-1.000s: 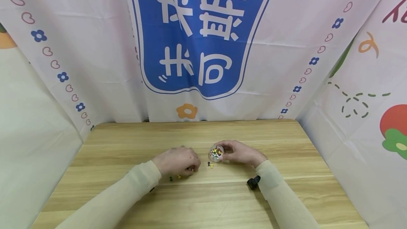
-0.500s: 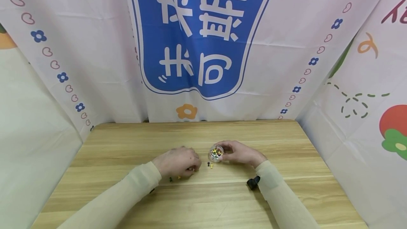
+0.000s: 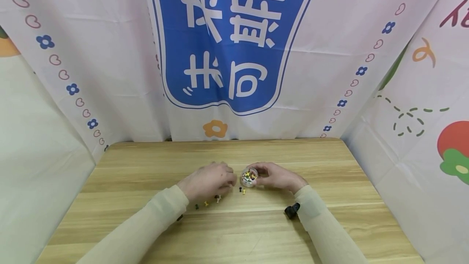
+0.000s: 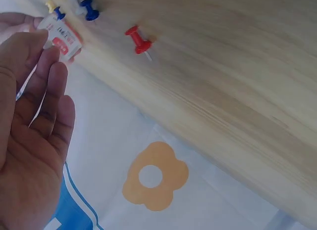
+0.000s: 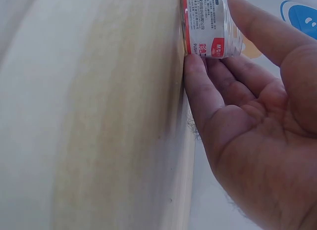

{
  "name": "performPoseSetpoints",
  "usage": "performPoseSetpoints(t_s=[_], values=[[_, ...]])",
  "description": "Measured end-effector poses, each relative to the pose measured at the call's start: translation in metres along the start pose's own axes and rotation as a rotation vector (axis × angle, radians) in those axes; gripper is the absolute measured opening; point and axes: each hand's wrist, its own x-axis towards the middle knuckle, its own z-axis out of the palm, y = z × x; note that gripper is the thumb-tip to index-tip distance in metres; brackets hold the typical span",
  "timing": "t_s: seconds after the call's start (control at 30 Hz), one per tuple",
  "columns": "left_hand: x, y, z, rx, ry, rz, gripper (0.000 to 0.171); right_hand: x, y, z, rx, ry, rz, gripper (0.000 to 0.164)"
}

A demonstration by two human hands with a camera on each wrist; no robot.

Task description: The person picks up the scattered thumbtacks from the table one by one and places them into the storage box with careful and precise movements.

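A small clear round tub (image 3: 249, 177) of mixed-colour push pins stands on the wooden table. My right hand (image 3: 280, 175) holds it from the right, thumb and fingers around its side; its printed label (image 5: 208, 24) shows in the right wrist view. Just left of the tub is my left hand (image 3: 212, 180), thumb and index tips together on a small whitish push pin (image 4: 48, 44), mostly covered by the fingers. A yellow push pin (image 3: 244, 191) and a dark one (image 3: 240, 189) lie in front of the tub. Below the left hand lies a white push pin (image 3: 218, 199).
Farther left on the table are a yellow push pin (image 3: 206, 203) and a green one (image 3: 196, 206). A red push pin (image 4: 138, 40) and a blue one (image 4: 89, 10) show in the left wrist view. A printed curtain (image 3: 322, 93) hangs behind the table.
My left hand has lifted away from the loose pins and moved up and right toward the tub, uncovering the white pin. The right hand and tub have stayed put.
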Motion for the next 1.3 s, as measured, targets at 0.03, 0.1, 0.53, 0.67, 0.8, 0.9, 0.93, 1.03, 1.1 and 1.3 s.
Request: performPoseSetpoints(t_s=[0.03,0.1,0.53,0.67,0.8,0.9,0.93,1.03,1.1,1.3], values=[[0.001,0.000,0.000,-0.008,0.013,-0.004,0.010,0.000,0.000,0.000,0.001,0.000,0.001,0.059],[0.003,0.001,-0.001,-0.027,0.038,-0.012,0.013,-0.001,-0.001,0.000,0.002,0.000,0.003,0.059],[0.016,0.007,0.001,-0.140,0.156,-0.153,0.016,0.000,-0.001,0.000,-0.017,0.004,0.009,0.060],[0.021,0.011,0.003,-0.168,0.187,-0.178,0.014,0.000,-0.001,-0.001,-0.004,-0.005,0.006,0.060],[0.027,0.015,0.006,-0.184,0.216,-0.177,0.014,-0.001,-0.001,-0.001,0.005,-0.010,-0.001,0.059],[0.033,0.018,0.008,-0.195,0.225,-0.176,0.013,0.000,0.000,-0.001,-0.013,-0.007,-0.001,0.059],[0.035,0.020,0.008,-0.196,0.224,-0.177,0.013,0.000,0.000,-0.001,-0.018,-0.005,-0.001,0.059],[0.040,0.023,0.010,-0.202,0.214,-0.187,0.015,0.000,0.001,-0.002,-0.025,0.000,0.007,0.060],[0.044,0.024,0.011,-0.202,0.205,-0.196,0.017,0.001,0.001,-0.002,-0.017,0.003,0.011,0.060],[0.051,0.027,0.014,-0.204,0.194,-0.202,0.017,0.001,0.002,-0.001,0.000,0.009,0.009,0.061]])
